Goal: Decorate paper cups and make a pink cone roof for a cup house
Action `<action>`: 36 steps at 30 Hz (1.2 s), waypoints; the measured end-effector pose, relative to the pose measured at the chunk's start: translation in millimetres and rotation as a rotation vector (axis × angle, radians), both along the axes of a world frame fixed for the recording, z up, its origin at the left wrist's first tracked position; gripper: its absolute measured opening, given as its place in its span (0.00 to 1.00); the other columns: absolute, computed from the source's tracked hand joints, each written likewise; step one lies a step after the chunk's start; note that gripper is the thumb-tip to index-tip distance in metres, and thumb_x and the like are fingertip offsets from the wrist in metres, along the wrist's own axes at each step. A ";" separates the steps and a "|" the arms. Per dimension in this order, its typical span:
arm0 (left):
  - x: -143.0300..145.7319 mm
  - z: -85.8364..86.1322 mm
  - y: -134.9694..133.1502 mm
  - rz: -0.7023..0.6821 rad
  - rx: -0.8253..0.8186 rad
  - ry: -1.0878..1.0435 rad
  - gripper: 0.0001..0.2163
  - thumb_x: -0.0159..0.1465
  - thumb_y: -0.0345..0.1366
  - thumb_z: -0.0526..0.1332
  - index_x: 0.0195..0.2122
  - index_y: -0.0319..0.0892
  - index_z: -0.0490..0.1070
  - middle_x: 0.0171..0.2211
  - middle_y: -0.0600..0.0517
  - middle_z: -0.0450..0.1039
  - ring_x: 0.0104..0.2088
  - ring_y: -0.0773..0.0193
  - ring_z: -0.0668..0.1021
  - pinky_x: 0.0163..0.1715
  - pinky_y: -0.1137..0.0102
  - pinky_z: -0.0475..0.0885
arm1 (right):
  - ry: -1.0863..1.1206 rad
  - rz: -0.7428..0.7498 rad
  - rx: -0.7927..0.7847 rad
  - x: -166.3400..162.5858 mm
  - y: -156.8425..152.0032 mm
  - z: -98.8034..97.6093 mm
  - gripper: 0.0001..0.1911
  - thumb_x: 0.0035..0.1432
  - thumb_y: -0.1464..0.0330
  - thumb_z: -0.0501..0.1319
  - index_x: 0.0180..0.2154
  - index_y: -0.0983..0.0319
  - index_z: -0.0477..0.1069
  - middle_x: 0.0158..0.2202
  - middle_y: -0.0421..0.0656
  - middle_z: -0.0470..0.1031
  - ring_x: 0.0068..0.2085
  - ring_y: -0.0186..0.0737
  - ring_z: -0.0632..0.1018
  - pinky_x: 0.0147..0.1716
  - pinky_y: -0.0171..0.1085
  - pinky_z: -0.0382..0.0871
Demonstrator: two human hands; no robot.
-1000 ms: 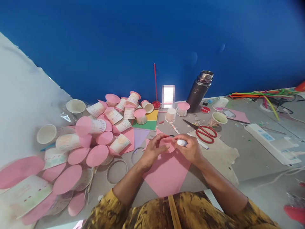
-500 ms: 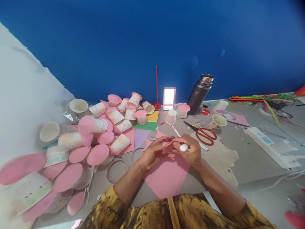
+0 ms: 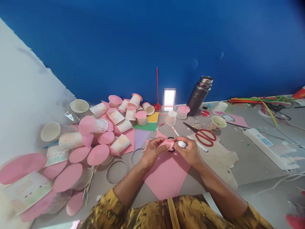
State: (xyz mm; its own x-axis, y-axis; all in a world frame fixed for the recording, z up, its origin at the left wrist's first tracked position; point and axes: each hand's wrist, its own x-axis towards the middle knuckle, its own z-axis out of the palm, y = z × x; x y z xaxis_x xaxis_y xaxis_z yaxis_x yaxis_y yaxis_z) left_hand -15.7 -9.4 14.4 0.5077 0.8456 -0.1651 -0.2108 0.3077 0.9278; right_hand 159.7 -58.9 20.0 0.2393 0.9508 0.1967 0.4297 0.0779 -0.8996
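My left hand [image 3: 152, 152] is closed on a small piece of pink paper [image 3: 168, 145], thumb on top. Close against it, my right hand [image 3: 189, 151] has its fingers curled round a white round-ended tube [image 3: 182, 144]; whether that is a glue stick or a marker I cannot tell. Its fingertips also meet the right edge of the pink piece. Partly hidden behind the paper are the black handle loops [image 3: 171, 149] of small scissors. Under both hands lies a larger pink sheet [image 3: 166, 178].
Left of my hands, paper cups with pink discs [image 3: 98, 155] form a heap. Red-handled scissors [image 3: 206, 136] lie to the right, near a patterned cup [image 3: 217, 123]. A dark flask [image 3: 199, 97] stands by the blue wall. A tape ring [image 3: 116, 172] and a power strip [image 3: 267, 146] flank the work area.
The pink piece has turned flatter and shifted slightly, and the black scissor loops show more behind it. My right hand and the white tube have moved slightly up and left.
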 end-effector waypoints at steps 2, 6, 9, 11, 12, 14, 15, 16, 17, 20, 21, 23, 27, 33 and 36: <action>-0.2 0.2 1.4 0.049 0.010 0.018 0.11 0.55 0.39 0.74 0.37 0.40 0.82 0.35 0.49 0.82 0.37 0.61 0.80 0.43 0.67 0.71 | 0.011 0.014 -0.090 1.5 -2.1 5.7 0.11 0.56 0.59 0.66 0.37 0.59 0.79 0.26 0.38 0.80 0.25 0.38 0.77 0.24 0.34 0.70; -1.0 3.8 4.9 0.185 0.072 0.148 0.09 0.56 0.40 0.72 0.33 0.41 0.82 0.31 0.51 0.80 0.34 0.63 0.77 0.38 0.69 0.69 | -0.117 0.031 0.012 4.9 -11.0 9.7 0.16 0.66 0.55 0.59 0.44 0.60 0.75 0.34 0.43 0.82 0.33 0.42 0.80 0.33 0.37 0.75; -1.4 7.0 4.9 0.247 0.167 0.283 0.08 0.58 0.39 0.69 0.35 0.42 0.82 0.34 0.51 0.81 0.36 0.60 0.78 0.39 0.68 0.70 | -0.207 0.068 0.107 2.2 -17.1 6.6 0.18 0.73 0.58 0.50 0.48 0.59 0.74 0.41 0.47 0.84 0.40 0.44 0.83 0.41 0.39 0.76; -1.4 7.8 3.0 0.273 0.223 0.341 0.09 0.59 0.39 0.68 0.39 0.43 0.82 0.38 0.50 0.82 0.40 0.58 0.80 0.42 0.66 0.72 | -0.260 0.071 0.118 -2.1 -18.0 3.3 0.16 0.72 0.59 0.51 0.50 0.59 0.72 0.44 0.48 0.84 0.43 0.46 0.84 0.42 0.39 0.76; -1.4 7.8 1.7 0.285 0.248 0.363 0.10 0.59 0.38 0.68 0.42 0.44 0.82 0.41 0.50 0.83 0.42 0.57 0.80 0.43 0.65 0.73 | -0.277 0.068 0.111 -4.4 -17.5 1.6 0.15 0.72 0.59 0.53 0.51 0.58 0.71 0.45 0.48 0.84 0.45 0.47 0.84 0.41 0.39 0.76; -1.2 7.0 -0.9 0.297 0.297 0.398 0.13 0.60 0.39 0.68 0.46 0.45 0.82 0.46 0.49 0.83 0.45 0.55 0.81 0.47 0.62 0.75 | -0.292 0.052 0.074 -8.2 -15.2 -1.8 0.14 0.70 0.59 0.55 0.51 0.58 0.70 0.46 0.48 0.84 0.45 0.48 0.84 0.39 0.39 0.76; -1.1 6.4 -1.9 0.293 0.324 0.411 0.14 0.61 0.39 0.68 0.48 0.46 0.81 0.48 0.48 0.83 0.47 0.54 0.81 0.49 0.61 0.75 | -0.296 0.037 0.053 -9.5 -13.8 -3.2 0.14 0.70 0.59 0.55 0.51 0.58 0.69 0.45 0.48 0.84 0.45 0.48 0.85 0.38 0.39 0.76; -0.9 5.7 -2.7 0.285 0.352 0.421 0.15 0.62 0.39 0.67 0.49 0.46 0.81 0.50 0.48 0.83 0.49 0.53 0.81 0.51 0.60 0.75 | -0.305 0.021 0.035 -10.3 -12.5 -4.3 0.13 0.69 0.59 0.56 0.50 0.57 0.69 0.44 0.47 0.84 0.44 0.48 0.85 0.38 0.40 0.75; -0.6 5.0 -3.2 0.274 0.379 0.428 0.15 0.62 0.38 0.67 0.50 0.46 0.81 0.51 0.47 0.83 0.50 0.53 0.82 0.53 0.59 0.75 | -0.318 0.004 0.022 -10.9 -11.4 -5.0 0.12 0.69 0.58 0.57 0.49 0.57 0.69 0.44 0.46 0.84 0.43 0.48 0.85 0.37 0.40 0.75; 0.4 2.7 -3.6 0.205 0.454 0.432 0.15 0.62 0.37 0.66 0.51 0.45 0.82 0.51 0.48 0.83 0.52 0.53 0.82 0.57 0.58 0.74 | -0.344 -0.043 0.007 -11.5 -9.7 -4.5 0.11 0.68 0.58 0.58 0.47 0.56 0.70 0.41 0.44 0.85 0.40 0.47 0.85 0.36 0.40 0.73; 0.6 1.7 -3.5 0.174 0.481 0.425 0.15 0.63 0.36 0.66 0.50 0.45 0.82 0.51 0.47 0.83 0.52 0.53 0.82 0.57 0.58 0.74 | -0.344 -0.054 0.002 -11.6 -9.5 -3.6 0.11 0.67 0.58 0.58 0.46 0.56 0.70 0.40 0.44 0.85 0.39 0.47 0.85 0.36 0.40 0.72; 0.4 -0.6 -3.5 0.121 0.538 0.411 0.16 0.63 0.35 0.65 0.51 0.44 0.82 0.52 0.46 0.83 0.53 0.52 0.81 0.58 0.58 0.74 | -0.339 -0.074 -0.008 -11.8 -9.6 -1.7 0.11 0.67 0.58 0.59 0.45 0.56 0.70 0.38 0.42 0.84 0.38 0.46 0.84 0.34 0.39 0.71; -1.5 -5.7 -3.2 0.076 0.604 0.406 0.18 0.63 0.36 0.66 0.55 0.43 0.80 0.58 0.43 0.79 0.61 0.50 0.77 0.64 0.54 0.69 | -0.352 -0.098 0.014 -10.9 -10.1 -0.5 0.10 0.67 0.58 0.59 0.43 0.56 0.71 0.34 0.41 0.83 0.35 0.44 0.83 0.33 0.38 0.70; -4.1 -1.5 -3.2 0.024 0.571 0.385 0.18 0.62 0.36 0.68 0.55 0.47 0.81 0.63 0.44 0.75 0.66 0.49 0.71 0.68 0.52 0.63 | -0.413 -0.069 0.147 -6.0 -9.9 -8.0 0.09 0.68 0.61 0.60 0.44 0.57 0.74 0.38 0.43 0.83 0.38 0.44 0.83 0.37 0.39 0.73; -5.3 7.1 -4.3 -0.024 0.496 0.356 0.15 0.63 0.38 0.68 0.51 0.48 0.83 0.64 0.45 0.74 0.68 0.49 0.69 0.68 0.52 0.62 | -0.441 -0.057 0.213 -5.1 -9.5 -12.5 0.09 0.68 0.63 0.60 0.45 0.58 0.75 0.38 0.45 0.83 0.39 0.45 0.83 0.38 0.39 0.74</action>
State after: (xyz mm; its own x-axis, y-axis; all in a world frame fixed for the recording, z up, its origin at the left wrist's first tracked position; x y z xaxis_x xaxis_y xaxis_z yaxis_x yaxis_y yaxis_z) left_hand -21.0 -13.7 21.6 0.5137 0.8540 0.0821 0.1403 -0.1780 0.9740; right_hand 154.6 -68.4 7.6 0.1401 0.8662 0.4797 0.7750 0.2056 -0.5976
